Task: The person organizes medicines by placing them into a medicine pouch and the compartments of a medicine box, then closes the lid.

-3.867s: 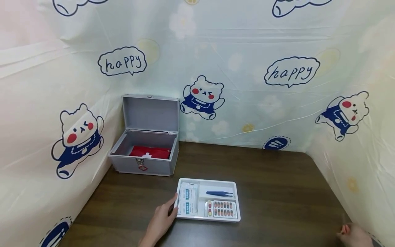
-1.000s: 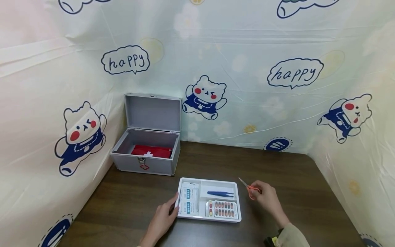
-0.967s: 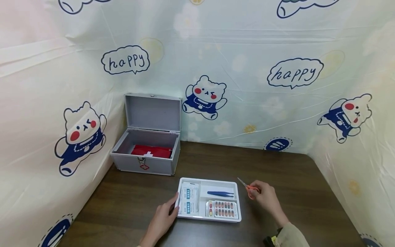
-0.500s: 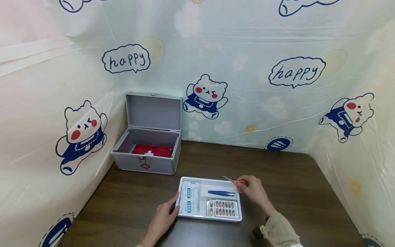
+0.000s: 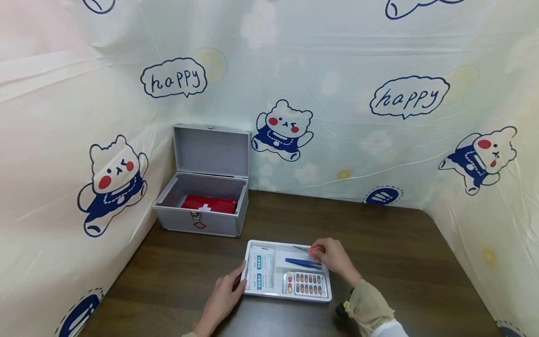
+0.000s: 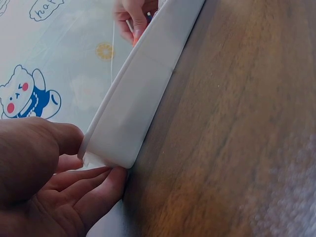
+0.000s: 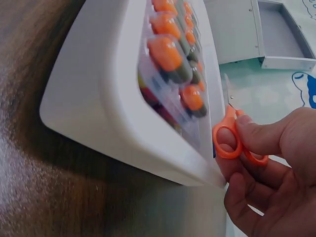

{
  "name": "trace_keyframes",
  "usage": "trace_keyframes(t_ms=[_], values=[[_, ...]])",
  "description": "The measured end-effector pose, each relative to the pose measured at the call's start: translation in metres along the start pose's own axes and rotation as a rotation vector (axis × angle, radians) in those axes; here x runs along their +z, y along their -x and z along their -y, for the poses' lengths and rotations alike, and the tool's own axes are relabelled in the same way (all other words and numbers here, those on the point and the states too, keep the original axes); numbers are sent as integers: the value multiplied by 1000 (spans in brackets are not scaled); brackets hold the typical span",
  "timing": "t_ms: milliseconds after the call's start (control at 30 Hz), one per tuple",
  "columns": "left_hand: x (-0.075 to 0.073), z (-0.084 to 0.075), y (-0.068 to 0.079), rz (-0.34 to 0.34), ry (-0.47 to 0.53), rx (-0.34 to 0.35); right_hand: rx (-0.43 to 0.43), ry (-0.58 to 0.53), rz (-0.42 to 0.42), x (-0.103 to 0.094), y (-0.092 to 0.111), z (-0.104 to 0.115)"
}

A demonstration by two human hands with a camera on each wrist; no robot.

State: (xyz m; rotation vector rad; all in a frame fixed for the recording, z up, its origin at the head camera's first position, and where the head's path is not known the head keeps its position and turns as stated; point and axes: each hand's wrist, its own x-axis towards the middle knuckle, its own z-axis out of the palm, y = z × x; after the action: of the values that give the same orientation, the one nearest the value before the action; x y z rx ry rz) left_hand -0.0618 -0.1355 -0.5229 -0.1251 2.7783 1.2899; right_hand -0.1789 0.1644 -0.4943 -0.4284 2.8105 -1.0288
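Observation:
My left hand grips the left edge of a white plastic tray, with thumb at the rim and fingers against the wall below. Between thumb and fingers my right hand pinches small scissors by their orange handles. Their blades point left, over the tray's upper right compartment. Blue tweezers lie in that compartment, just in front of the scissors. Blister packs of capsules fill the lower right compartment. White packets with blue labels lie in the left one.
Behind the tray, at the back left, stands a grey metal case with its lid raised. Inside it lies a red pouch with a white cross. A printed cloth hangs around the brown wooden table.
My right hand has come in from the far right with the scissors and moved left, from beside the tray to over its upper right compartment. The left hand stays on the tray.

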Motion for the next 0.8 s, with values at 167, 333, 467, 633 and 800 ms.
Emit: trace_keyframes(t_ms=[167,333,467,633,800], values=[[-1,-1,0,-2,-7,-8,-18,47,47,3,-1,3],[0,0,-1,8,-3,-21,-26,81,76,6,0,6],[0,1,-1,10,-5,-20,0,88,95,7,0,7],[1,1,-1,11,-9,-15,-7,80,89,7,1,5],[0,1,-1,8,-8,-11,-23,54,41,4,5,3]])
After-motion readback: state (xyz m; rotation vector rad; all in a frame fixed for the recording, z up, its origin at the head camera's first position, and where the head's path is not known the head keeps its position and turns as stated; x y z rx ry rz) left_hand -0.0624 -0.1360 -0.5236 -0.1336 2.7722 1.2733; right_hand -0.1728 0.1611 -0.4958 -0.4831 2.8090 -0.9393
